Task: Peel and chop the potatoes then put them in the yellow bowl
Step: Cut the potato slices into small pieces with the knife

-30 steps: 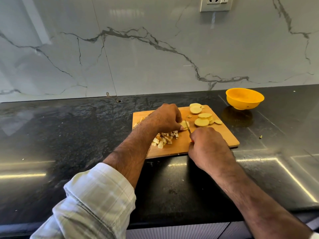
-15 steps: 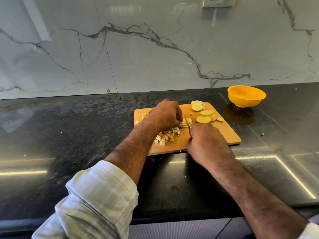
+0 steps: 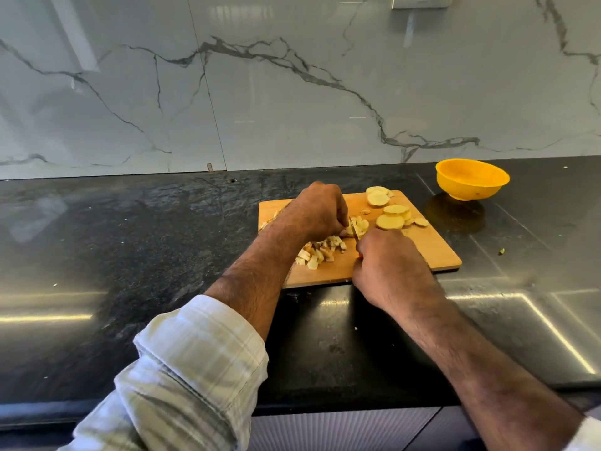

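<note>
here potato pieces (image 3: 357,225) lie between left fingers (image 3: 338,219) and knife (image 3: 355,232).

There is just one camera, worn on the person's head. It looks forward and down, from close above the near edge of the black table (image 3: 130,242), toward the marble wall (image 3: 292,92) at the back.

A yellow bowl (image 3: 472,179) stands toward the back right of the glossy black speckled counter (image 3: 130,255). The cutting board (image 3: 432,252) is light brown wood, carrying pale yellow potato slices (image 3: 390,221) and cream chopped pieces (image 3: 317,253). The wall (image 3: 292,76) is white marble with grey veins. The sleeve (image 3: 195,369) is pale checked.
</note>
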